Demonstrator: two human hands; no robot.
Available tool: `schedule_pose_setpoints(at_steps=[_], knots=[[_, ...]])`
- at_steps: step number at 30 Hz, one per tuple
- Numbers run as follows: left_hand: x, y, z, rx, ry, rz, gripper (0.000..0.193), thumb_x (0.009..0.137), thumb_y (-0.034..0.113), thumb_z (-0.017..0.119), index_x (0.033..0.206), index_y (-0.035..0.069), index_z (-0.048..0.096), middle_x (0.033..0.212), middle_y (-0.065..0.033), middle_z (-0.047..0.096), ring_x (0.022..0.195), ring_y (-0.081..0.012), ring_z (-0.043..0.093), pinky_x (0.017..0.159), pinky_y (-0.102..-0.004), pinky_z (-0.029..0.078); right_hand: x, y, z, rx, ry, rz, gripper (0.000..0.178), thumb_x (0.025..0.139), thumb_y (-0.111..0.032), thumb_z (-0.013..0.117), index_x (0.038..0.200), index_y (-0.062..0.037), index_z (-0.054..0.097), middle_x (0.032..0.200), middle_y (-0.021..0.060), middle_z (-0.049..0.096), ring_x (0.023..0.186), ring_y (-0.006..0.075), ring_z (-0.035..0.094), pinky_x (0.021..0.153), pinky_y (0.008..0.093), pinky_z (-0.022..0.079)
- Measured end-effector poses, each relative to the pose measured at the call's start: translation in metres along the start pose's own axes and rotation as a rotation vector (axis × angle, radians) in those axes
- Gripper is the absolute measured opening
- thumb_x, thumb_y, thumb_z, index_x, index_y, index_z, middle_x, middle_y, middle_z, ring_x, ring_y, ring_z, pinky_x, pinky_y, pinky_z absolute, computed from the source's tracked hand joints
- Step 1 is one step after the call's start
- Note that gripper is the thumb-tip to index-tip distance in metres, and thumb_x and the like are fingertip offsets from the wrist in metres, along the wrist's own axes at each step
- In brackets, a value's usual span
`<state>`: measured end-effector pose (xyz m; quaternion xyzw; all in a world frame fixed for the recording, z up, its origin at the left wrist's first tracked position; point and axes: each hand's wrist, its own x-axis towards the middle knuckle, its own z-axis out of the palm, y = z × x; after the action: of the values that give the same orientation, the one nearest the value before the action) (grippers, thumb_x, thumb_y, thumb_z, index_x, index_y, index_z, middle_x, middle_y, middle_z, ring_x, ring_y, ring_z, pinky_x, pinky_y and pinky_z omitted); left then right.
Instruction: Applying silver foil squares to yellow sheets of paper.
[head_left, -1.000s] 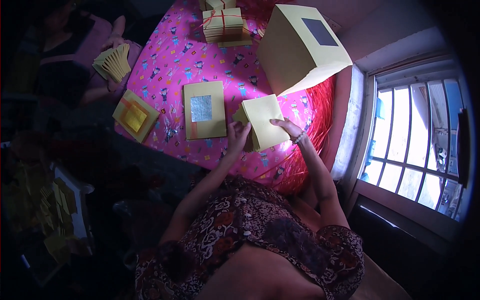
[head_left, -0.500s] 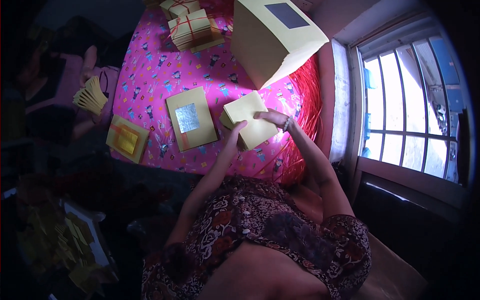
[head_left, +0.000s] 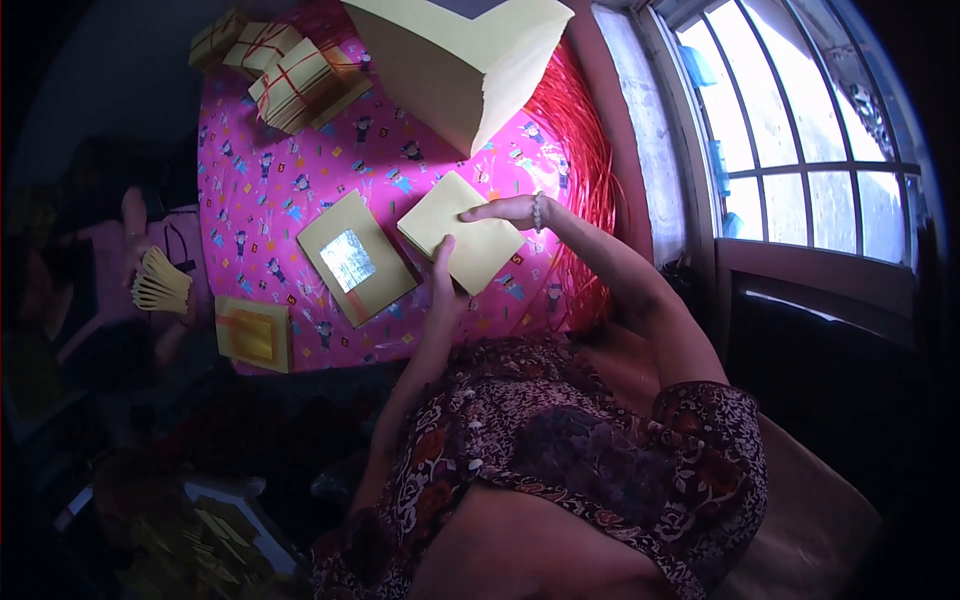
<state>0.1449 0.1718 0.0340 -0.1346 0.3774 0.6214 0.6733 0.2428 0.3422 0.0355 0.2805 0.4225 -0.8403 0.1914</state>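
Between both hands is a stack of pale yellow paper sheets (head_left: 478, 250), held above the near right part of the table. My left hand (head_left: 445, 268) grips its near edge with the thumb on top; the fingers underneath are hidden. My right hand (head_left: 510, 210), with a beaded bracelet at the wrist, grips the right side, its thumb lying on the top sheet. To the left of the stack lies a pile of yellow paper (head_left: 382, 268) with a shiny silver square (head_left: 348, 260) on it. Farther left sits another paper pile (head_left: 228, 330) bearing a gold square (head_left: 250, 335).
A pink patterned cloth (head_left: 270, 200) covers the table. Paper bundles tied with red strands (head_left: 295, 85) and a large block of yellow paper (head_left: 430, 75) stand at the far side. Red strands (head_left: 590, 160) hang along the right edge. At left, another person's hand (head_left: 135, 225) holds fanned paper (head_left: 162, 282).
The whole view has turned and shifted, so the table things sit farther left. Both hands keep their grip on the paper stack. The other person's fanned paper has changed its angle.
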Motion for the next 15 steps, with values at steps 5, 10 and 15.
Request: schedule_pose_setpoints(at_steps=[5, 10, 15], knots=[[-0.003, -0.004, 0.006, -0.024, -0.016, 0.011, 0.05, 0.086, 0.036, 0.053, 0.124, 0.004, 0.044, 0.114, -0.0123, 0.055, 0.102, -0.0256, 0.056, 0.082, -0.039, 0.048, -0.008, 0.005, 0.006, 0.197, -0.045, 0.015, 0.063, 0.087, -0.049, 0.056, 0.13, -0.0048, 0.045, 0.125, 0.0092, 0.054, 0.11, 0.0163, 0.054, 0.095, 0.0312, 0.043], [-0.004, -0.005, 0.007, 0.005, -0.017, 0.06, 0.052, 0.086, 0.038, 0.051, 0.126, 0.004, 0.043, 0.114, -0.0123, 0.055, 0.102, -0.0268, 0.056, 0.084, -0.0403, 0.047, -0.004, 0.009, 0.008, 0.167, -0.069, -0.031, 0.065, 0.086, -0.053, 0.055, 0.13, -0.0062, 0.045, 0.123, 0.0097, 0.056, 0.107, 0.018, 0.057, 0.093, 0.0328, 0.045], [-0.002, -0.003, 0.003, 0.02, 0.0, 0.05, 0.055, 0.087, 0.041, 0.048, 0.128, 0.006, 0.041, 0.116, -0.0128, 0.054, 0.103, -0.028, 0.056, 0.084, -0.0426, 0.048, 0.0, 0.007, 0.007, 0.171, -0.119, 0.003, 0.069, 0.085, -0.055, 0.054, 0.132, -0.0068, 0.042, 0.127, 0.0104, 0.053, 0.111, 0.0191, 0.055, 0.096, 0.0342, 0.043]])
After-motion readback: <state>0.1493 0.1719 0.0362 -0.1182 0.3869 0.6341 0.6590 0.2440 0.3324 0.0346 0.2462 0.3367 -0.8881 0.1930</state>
